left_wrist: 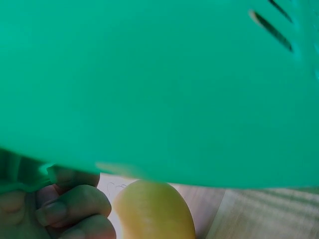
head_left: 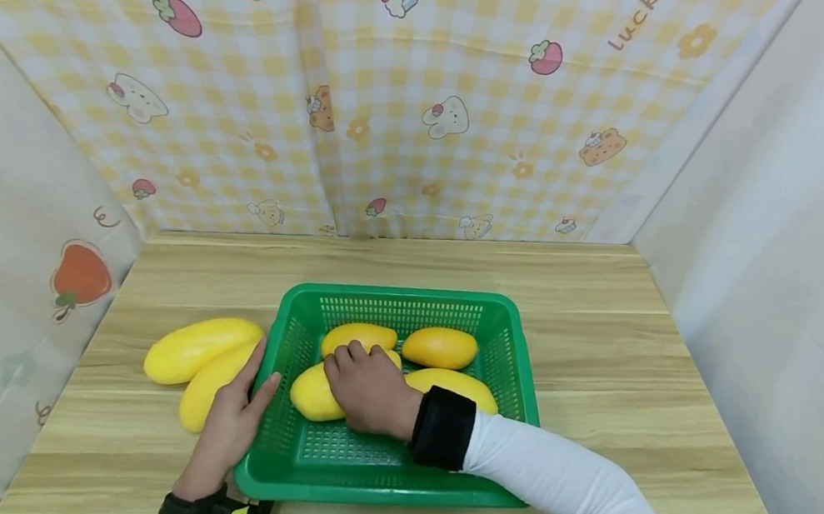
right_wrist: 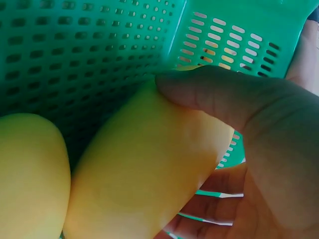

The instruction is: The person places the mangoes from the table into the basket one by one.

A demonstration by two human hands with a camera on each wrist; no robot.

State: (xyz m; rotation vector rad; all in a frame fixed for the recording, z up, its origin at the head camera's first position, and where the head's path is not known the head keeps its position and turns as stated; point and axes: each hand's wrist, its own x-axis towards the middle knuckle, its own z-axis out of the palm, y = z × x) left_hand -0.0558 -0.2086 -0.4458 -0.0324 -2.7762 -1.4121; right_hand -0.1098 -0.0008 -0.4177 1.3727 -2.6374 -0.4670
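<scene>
A green plastic basket (head_left: pixel 401 291) stands on the table with several yellow mangoes inside. My right hand (head_left: pixel 371 391) reaches into it and holds a large yellow mango (head_left: pixel 310 397) at the left side. The right wrist view shows the thumb (right_wrist: pixel 199 89) over this mango (right_wrist: pixel 144 164) and the fingers along its other side. My left hand (head_left: pixel 236 423) grips the basket's left rim. In the left wrist view its curled fingers (left_wrist: pixel 79 204) show below the green wall (left_wrist: pixel 149 99), which fills most of the picture.
Two yellow mangoes, one farther back (head_left: pixel 195 347) and one nearer (head_left: pixel 205 394), lie left of the basket beside my left hand. Inside, two orange-yellow mangoes (head_left: pixel 440 348) lie at the back and a yellow one (head_left: pixel 454 385) at the right. A checked curtain (head_left: pixel 392 163) hangs behind the table.
</scene>
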